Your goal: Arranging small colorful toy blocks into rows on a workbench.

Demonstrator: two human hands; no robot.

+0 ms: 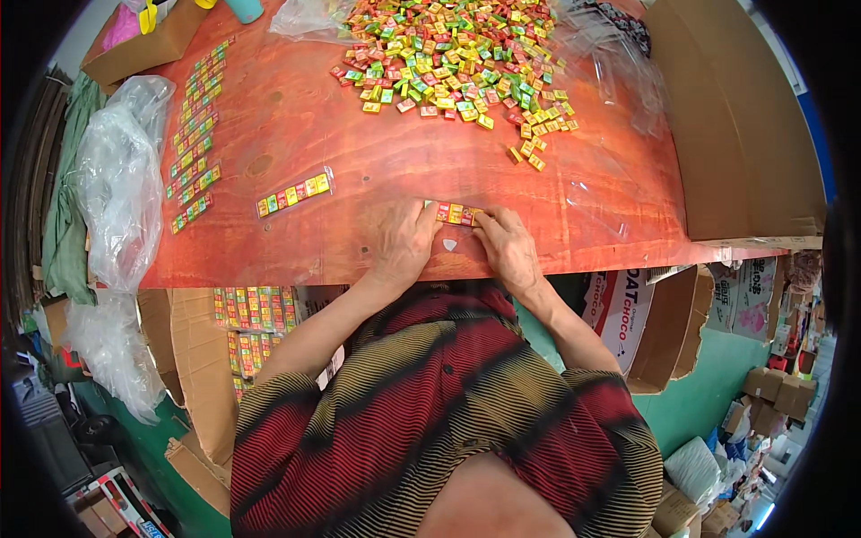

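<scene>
My left hand (401, 240) and my right hand (505, 246) meet near the front edge of a reddish wooden table (359, 152). Between their fingertips they hold a short row of small coloured candy squares in a clear sleeve (456, 214), lying flat on the wood. A finished clear strip of squares (294, 193) lies to the left of my left hand. A big loose heap of small red, yellow, green and orange squares (453, 58) covers the far middle of the table.
Several filled strips (195, 134) lie in a column along the table's left side. Crumpled clear plastic bags (121, 179) hang off the left edge. A large cardboard box (744, 134) stands at the right. A box of packed strips (256, 323) sits below the table.
</scene>
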